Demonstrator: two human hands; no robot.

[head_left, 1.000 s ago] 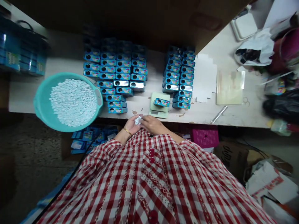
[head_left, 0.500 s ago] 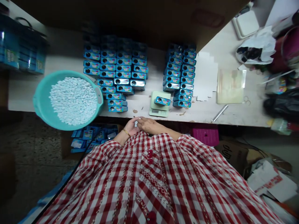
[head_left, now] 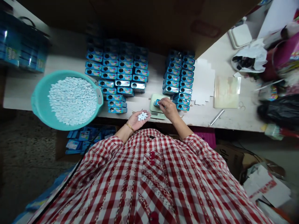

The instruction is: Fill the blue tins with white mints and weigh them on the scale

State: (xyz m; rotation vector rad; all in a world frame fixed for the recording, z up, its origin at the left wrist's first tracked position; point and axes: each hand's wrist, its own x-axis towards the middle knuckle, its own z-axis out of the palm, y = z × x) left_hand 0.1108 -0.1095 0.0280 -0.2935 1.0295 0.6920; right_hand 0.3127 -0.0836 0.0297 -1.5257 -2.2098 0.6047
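Observation:
My left hand (head_left: 136, 120), with a gold bangle at the wrist, is cupped palm-up at the table's front edge and holds a small heap of white pieces (head_left: 142, 116). My right hand (head_left: 168, 107) reaches over the small pale green scale (head_left: 154, 114). Its fingers are curled onto the blue box (head_left: 156, 102) that lies on the scale, and they hide most of it. A teal basin (head_left: 37, 102) full of the same white pieces overhangs the table edge to the left.
Two blocks of stacked blue boxes (head_left: 119, 77) (head_left: 178, 79) stand behind the scale. White card blanks (head_left: 204, 82), a clear sheet (head_left: 226, 91) and a metal rod (head_left: 216, 117) lie to the right, with bags and clutter at far right. More blue packs (head_left: 79, 138) lie under the table.
My right hand left my left palm and moved up and right onto the blue box on the scale. My left hand turned more open, showing the white pieces.

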